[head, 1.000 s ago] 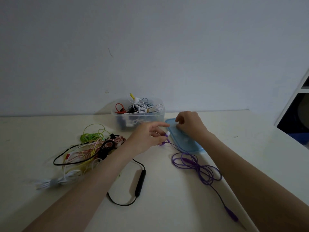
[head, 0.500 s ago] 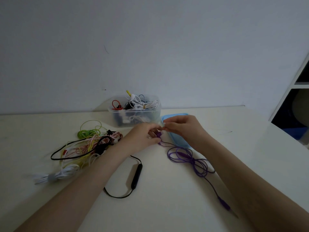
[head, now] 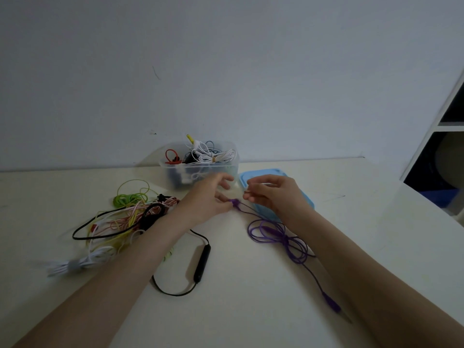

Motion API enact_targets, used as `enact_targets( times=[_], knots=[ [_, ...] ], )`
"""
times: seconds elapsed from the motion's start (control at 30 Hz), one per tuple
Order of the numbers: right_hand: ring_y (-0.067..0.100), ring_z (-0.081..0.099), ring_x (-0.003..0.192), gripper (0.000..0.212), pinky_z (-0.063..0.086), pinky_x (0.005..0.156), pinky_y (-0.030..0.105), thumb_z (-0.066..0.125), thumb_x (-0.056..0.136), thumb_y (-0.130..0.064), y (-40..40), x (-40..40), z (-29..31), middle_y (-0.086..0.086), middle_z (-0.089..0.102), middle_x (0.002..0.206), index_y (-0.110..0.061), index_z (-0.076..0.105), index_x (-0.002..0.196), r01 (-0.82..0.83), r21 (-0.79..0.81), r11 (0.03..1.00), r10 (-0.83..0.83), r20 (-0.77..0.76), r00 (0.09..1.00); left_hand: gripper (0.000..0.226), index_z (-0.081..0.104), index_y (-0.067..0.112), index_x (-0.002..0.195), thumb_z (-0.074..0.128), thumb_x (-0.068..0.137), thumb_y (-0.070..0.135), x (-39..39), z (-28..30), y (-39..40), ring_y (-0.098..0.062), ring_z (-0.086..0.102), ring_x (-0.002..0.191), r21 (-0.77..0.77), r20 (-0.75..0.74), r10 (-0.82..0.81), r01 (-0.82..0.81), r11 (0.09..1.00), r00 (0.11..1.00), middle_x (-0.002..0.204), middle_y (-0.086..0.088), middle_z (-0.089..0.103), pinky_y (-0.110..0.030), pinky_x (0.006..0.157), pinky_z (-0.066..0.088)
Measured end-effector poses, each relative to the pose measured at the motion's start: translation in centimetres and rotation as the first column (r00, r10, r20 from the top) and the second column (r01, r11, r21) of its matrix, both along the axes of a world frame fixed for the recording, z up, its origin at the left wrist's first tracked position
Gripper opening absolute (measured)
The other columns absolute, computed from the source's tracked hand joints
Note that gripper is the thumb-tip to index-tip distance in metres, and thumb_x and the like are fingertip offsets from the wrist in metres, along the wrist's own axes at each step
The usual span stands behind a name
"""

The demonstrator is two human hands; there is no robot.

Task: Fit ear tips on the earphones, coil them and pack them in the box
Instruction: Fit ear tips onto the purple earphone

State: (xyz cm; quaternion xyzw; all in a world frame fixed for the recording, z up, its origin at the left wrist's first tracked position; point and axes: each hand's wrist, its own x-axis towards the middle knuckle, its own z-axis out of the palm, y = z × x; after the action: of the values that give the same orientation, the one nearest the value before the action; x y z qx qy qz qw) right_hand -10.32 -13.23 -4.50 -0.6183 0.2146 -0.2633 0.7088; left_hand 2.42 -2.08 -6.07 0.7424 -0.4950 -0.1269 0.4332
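My left hand [head: 209,197] pinches the purple earbud [head: 235,202] of the purple earphones [head: 278,237], whose cable trails in loose loops across the table to its plug [head: 331,303] near my right forearm. My right hand [head: 272,193] hovers just right of the earbud with thumb and forefinger pinched together; whether a small ear tip sits between them I cannot make out. Behind both hands stands the clear plastic box [head: 200,169] holding several coiled earphones. Its blue lid [head: 276,175] lies flat under my right hand.
A tangle of green, pink, yellow and black earphone cables [head: 130,214] lies at the left. A white bundled cable [head: 75,263] sits nearer the front left. A black neckband earphone [head: 200,262] curves between my forearms. A white shelf unit [head: 444,136] stands at the right.
My right hand came off the blue lid toward my left hand, fingers pinched. My left hand drew back slightly, lifting the purple earbud. The view tilted a little.
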Motion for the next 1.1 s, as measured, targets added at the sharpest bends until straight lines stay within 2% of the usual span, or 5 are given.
enact_targets(
  times=[0.27,0.37,0.5,0.73,1.1],
  knots=[
    [0.011,0.066,0.060,0.014,0.052,0.063,0.014,0.060,0.082,0.007,0.8,0.2,-0.4,0.006,0.069,0.064,-0.003,0.067,0.076,-0.108,-0.074,0.991,0.109,0.000,0.994,0.033,0.065,0.019,0.071,0.058,0.078,-0.013,-0.7,0.8,0.0,0.004,0.063,0.068,-0.221,-0.150,-0.036,0.002,0.975,0.988,0.080,0.001,0.068,-0.008,0.072,0.047],
    [0.013,0.067,0.059,0.012,0.053,0.061,0.016,0.060,0.082,0.008,0.6,0.2,-0.1,0.009,0.068,0.068,-0.002,0.065,0.077,-0.059,-0.041,0.997,0.061,0.036,0.997,0.034,0.068,0.019,0.074,0.058,0.078,-0.014,-0.5,0.7,0.1,-0.001,0.065,0.074,-0.222,-0.163,-0.040,0.003,0.975,0.986,0.083,-0.003,0.070,-0.010,0.078,0.049],
    [0.011,0.067,0.058,0.011,0.052,0.060,0.014,0.059,0.083,0.009,0.5,0.2,0.0,0.008,0.067,0.066,-0.001,0.063,0.078,-0.036,0.000,0.999,0.036,0.076,0.996,0.032,0.066,0.022,0.077,0.062,0.078,-0.010,-0.4,0.5,0.1,0.006,0.063,0.066,-0.196,-0.165,-0.060,0.027,0.980,0.984,0.067,0.016,0.069,-0.007,0.071,0.047],
    [0.011,0.064,0.063,0.008,0.053,0.063,0.016,0.059,0.085,0.002,0.0,0.1,-0.1,0.010,0.065,0.073,-0.001,0.066,0.083,-0.001,-0.051,0.999,0.005,0.079,0.997,0.020,0.059,0.021,0.074,0.064,0.082,0.004,-0.5,0.4,-0.3,0.003,0.057,0.056,-0.193,-0.117,0.048,-0.070,0.979,0.992,0.070,0.002,0.064,-0.020,0.066,0.050],
    [0.008,0.061,0.076,0.011,0.049,0.068,0.014,0.061,0.084,-0.004,0.3,0.2,-0.1,0.002,0.067,0.080,-0.011,0.069,0.082,-0.078,-0.108,0.991,0.080,0.016,0.997,0.010,0.066,0.010,0.080,0.072,0.076,0.005,-1.2,1.1,0.0,0.004,0.058,0.047,-0.207,-0.147,0.062,-0.092,0.974,0.987,0.053,0.015,0.062,-0.005,0.051,0.041]
  ],
)
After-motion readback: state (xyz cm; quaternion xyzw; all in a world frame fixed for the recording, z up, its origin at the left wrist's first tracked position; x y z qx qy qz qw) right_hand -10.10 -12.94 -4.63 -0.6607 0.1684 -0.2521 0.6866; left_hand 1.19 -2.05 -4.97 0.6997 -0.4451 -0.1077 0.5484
